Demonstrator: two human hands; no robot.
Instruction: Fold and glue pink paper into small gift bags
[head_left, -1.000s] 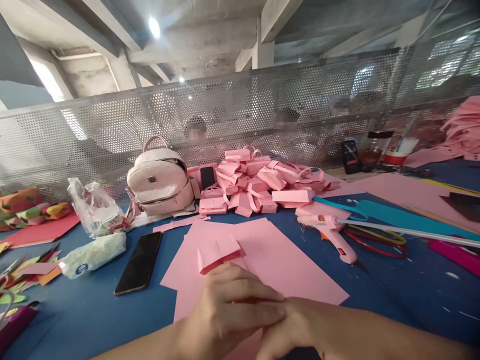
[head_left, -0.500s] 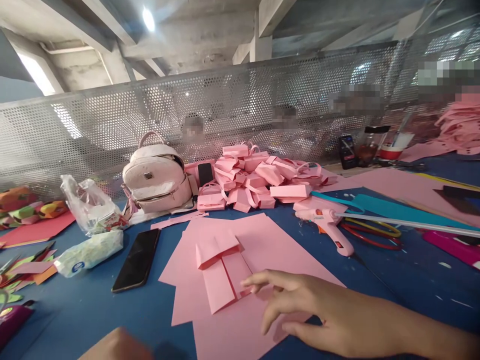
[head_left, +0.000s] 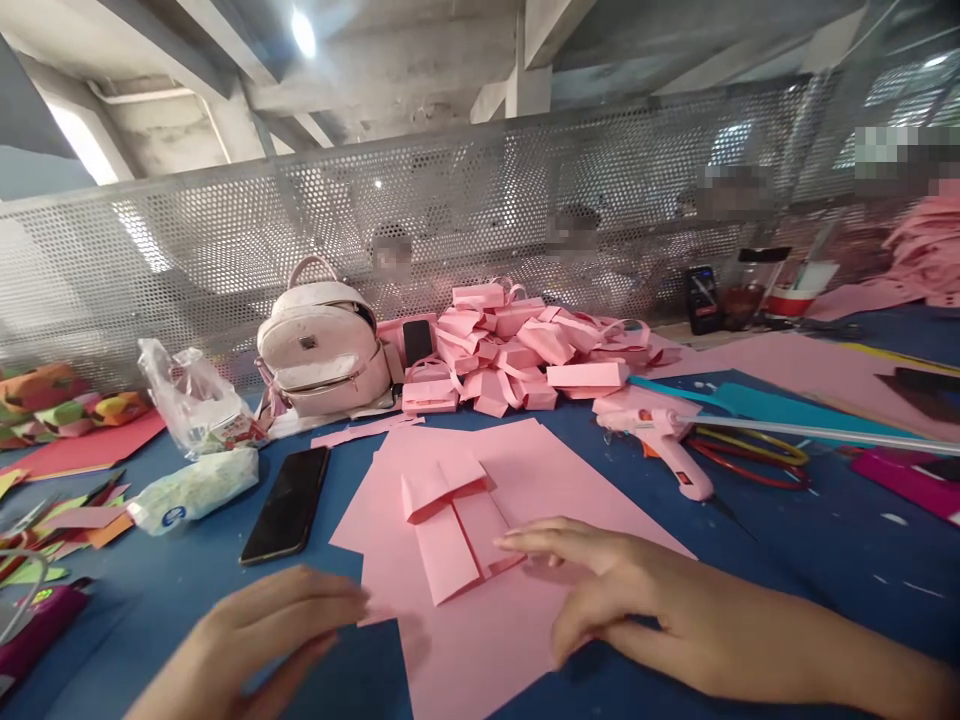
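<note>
A folded pink paper piece (head_left: 450,535), with a raised flap along its far end, lies on several flat pink paper sheets (head_left: 480,655). My right hand (head_left: 637,600) is at its near right corner, index finger stretched out over the edge, thumb and other fingers apart and holding nothing. Low on the left, my left hand (head_left: 262,635) hovers by the sheets' left edge, fingers extended and slightly blurred, with nothing in it. To the right of the sheets rests a pink glue gun (head_left: 664,440) with a long glue stick (head_left: 795,430) in its back.
A heap of folded pink paper boxes (head_left: 517,350) stands at the back beside a pink backpack (head_left: 322,350). On the left are a black phone (head_left: 285,505), a tissue pack (head_left: 196,488), a plastic bag (head_left: 191,395) and paper scraps (head_left: 75,520). A perforated metal panel (head_left: 465,180) runs behind.
My left hand has come up into view from the bottom edge, toward the sheets. My right hand stays near the folded paper's corner. The view has shifted slightly.
</note>
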